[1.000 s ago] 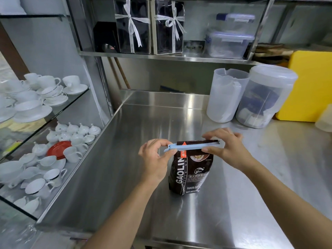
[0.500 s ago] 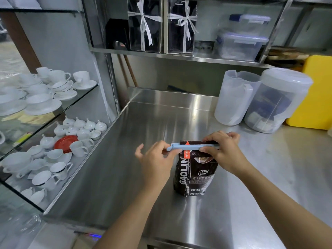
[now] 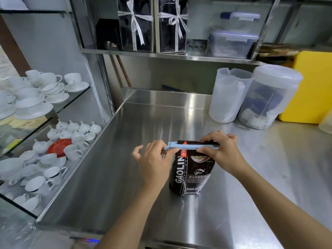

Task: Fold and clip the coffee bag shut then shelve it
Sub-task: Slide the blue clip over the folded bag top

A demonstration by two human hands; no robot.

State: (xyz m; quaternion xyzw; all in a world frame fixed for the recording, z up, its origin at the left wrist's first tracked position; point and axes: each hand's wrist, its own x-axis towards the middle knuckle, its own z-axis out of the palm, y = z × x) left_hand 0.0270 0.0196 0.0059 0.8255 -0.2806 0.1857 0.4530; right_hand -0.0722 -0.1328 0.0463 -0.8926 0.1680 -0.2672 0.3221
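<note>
On counter [image 3: 125, 177]: bag [image 3: 192, 173] upright; clip [image 3: 193, 146] lies left-right across its top. Left hand [image 3: 156, 162] pinches clip's left end, right hand [image 3: 222, 151] its right.

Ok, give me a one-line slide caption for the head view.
Both hands, left hand and right hand, press a blue clip across the folded top of an upright coffee bag.

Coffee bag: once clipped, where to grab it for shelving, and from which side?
Probably the mid-body of the coffee bag, from above-right with the right hand. It stands upright on the steel counter, the blue clip spans the folded top, and the sides below are free.
</note>
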